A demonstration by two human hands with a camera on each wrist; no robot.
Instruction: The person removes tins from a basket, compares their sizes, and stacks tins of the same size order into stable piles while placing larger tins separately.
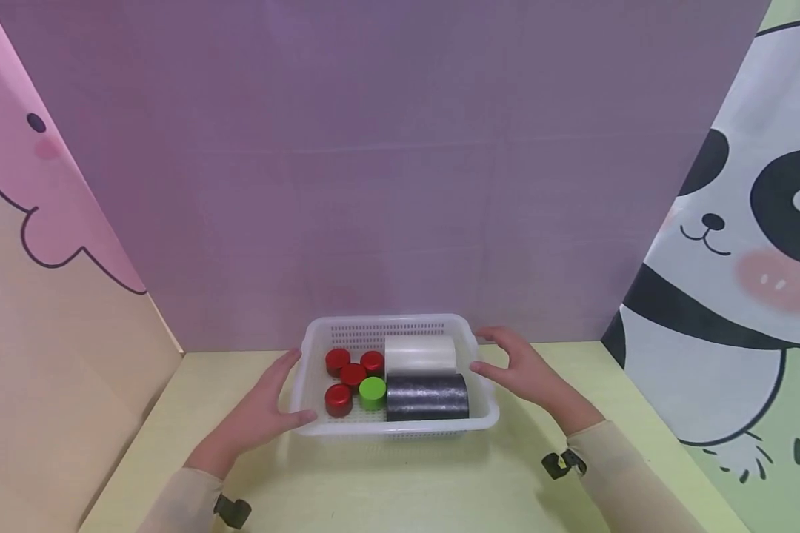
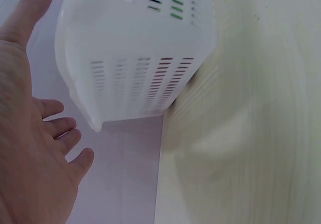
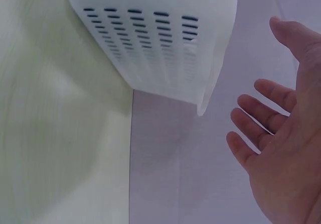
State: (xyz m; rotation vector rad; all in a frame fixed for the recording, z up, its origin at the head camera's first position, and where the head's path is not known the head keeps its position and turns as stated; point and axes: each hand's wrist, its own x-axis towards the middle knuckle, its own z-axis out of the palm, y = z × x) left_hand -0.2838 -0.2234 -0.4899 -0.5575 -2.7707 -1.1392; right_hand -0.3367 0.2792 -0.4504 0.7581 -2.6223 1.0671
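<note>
A white plastic basket (image 1: 400,427) with slotted walls stands on the table between both hands. Inside it, several red round caps (image 1: 338,400) and a green one (image 1: 372,393) lie on the left. A white cylinder (image 1: 420,354) and a dark, shiny cylinder (image 1: 427,397) lie on their sides at the right. My left hand (image 1: 256,414) is beside the basket's left end, thumb and fingers spread apart. At the opposite end my right hand (image 1: 523,370) is likewise spread, holding nothing. Both wrist views show the basket wall (image 2: 135,83) with space between it and the palms.
The pale yellow table (image 1: 400,488) extends in front of the basket and to both sides. Close behind the basket rises a purple backdrop (image 1: 400,185). Side panels carry a pink cartoon figure (image 1: 53,163) on the left and a panda (image 1: 720,296) on the right.
</note>
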